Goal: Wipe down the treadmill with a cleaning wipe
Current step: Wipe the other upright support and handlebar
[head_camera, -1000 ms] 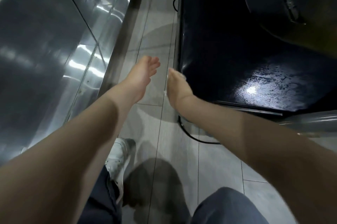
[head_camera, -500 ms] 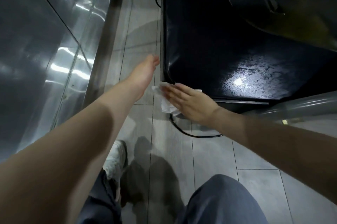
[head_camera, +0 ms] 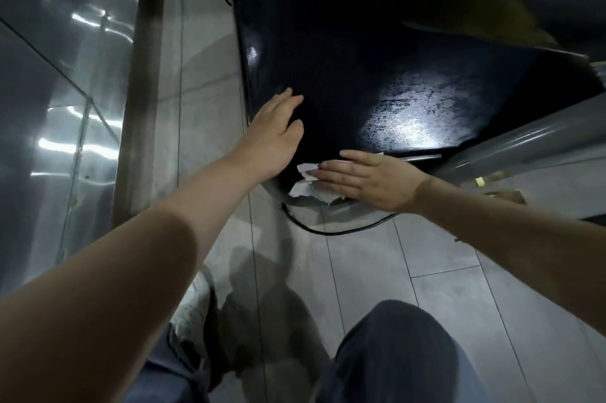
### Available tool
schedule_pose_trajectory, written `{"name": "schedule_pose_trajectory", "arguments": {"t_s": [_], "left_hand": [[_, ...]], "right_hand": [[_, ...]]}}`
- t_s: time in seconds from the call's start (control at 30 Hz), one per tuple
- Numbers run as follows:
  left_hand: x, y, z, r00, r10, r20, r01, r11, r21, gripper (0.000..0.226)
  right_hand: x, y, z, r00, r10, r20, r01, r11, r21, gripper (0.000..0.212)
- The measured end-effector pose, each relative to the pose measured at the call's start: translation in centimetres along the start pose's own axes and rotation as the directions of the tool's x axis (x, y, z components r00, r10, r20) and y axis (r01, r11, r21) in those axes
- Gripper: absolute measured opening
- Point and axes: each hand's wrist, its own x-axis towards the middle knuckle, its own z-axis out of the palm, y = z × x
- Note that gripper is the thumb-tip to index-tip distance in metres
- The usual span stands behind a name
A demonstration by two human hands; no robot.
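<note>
1. Treadmill [head_camera: 344, 68] — its glossy black deck fills the upper middle of the view, with a bright wet-looking glare patch toward its near right side.
2. Cleaning wipe [head_camera: 303, 179]: white and crumpled, it lies on the near left corner of the deck, partly under the right hand.
3. Right hand [head_camera: 370, 177] presses flat on the wipe, fingers straight and together, pointing left — no pinching grip.
4. Left hand [head_camera: 273, 130] rests at the deck's left edge, fingers extended and slightly spread, holding nothing.
5. A black cable [head_camera: 331, 228] curves over the grey tiled floor [head_camera: 426, 271] just below the corner.
6. A grey rail [head_camera: 524, 143] slants at the right; the person's knees in dark trousers [head_camera: 403, 356] show below.
</note>
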Motion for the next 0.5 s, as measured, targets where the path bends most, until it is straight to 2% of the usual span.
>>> {"name": "schedule_pose_trajectory", "arguments": {"t_s": [0.07,0.1,0.13,0.2,0.27,0.33,0.4,0.47,0.5], "left_hand": [[0.7,0.2,0.3,0.999,0.039,-0.019,-0.038,0.999,0.038,0.05],[1.1,0.2,0.5,0.998,0.056,-0.018,-0.055,0.996,0.068,0.051],[1.4,0.2,0.6,0.997,0.071,-0.012,-0.069,0.992,0.104,0.052],[1.9,0.1,1.3,0.995,0.097,-0.007,-0.094,0.978,0.189,0.056],[2.2,0.1,2.3,0.993,0.11,-0.029,-0.098,0.957,0.274,0.061],[2.3,0.1,3.1,0.99,0.119,-0.07,-0.088,0.933,0.348,0.063],[2.3,0.1,3.5,0.987,0.124,-0.101,-0.076,0.919,0.387,0.063],[2.4,0.1,3.7,0.985,0.129,-0.111,-0.073,0.91,0.409,0.063],[2.4,0.1,3.7,0.985,0.129,-0.116,-0.07,0.905,0.419,0.063]], "right_hand": [[-0.6,-2.3,0.3,0.985,0.17,-0.014,-0.169,0.984,0.055,0.06],[-0.8,-3.8,0.3,0.955,0.296,-0.018,-0.291,0.948,0.126,0.061],[-0.9,-5.4,0.1,0.895,0.446,-0.018,-0.432,0.876,0.213,0.062],[-1.3,-7.8,-0.3,0.701,0.713,-0.034,-0.658,0.664,0.355,0.058],[-2.2,-8.2,-0.6,0.484,0.874,-0.041,-0.793,0.458,0.402,0.05],[-3.7,-6.7,-0.5,0.291,0.956,-0.025,-0.858,0.273,0.435,0.041],[-5.1,-4.9,-0.3,0.127,0.989,0.074,-0.825,0.064,0.562,0.032],[-5.3,-4.3,-0.5,0.004,0.978,0.208,-0.764,-0.131,0.632,0.027],[-4.8,-4.6,-0.6,-0.021,0.966,0.259,-0.749,-0.187,0.635,0.028]]}}
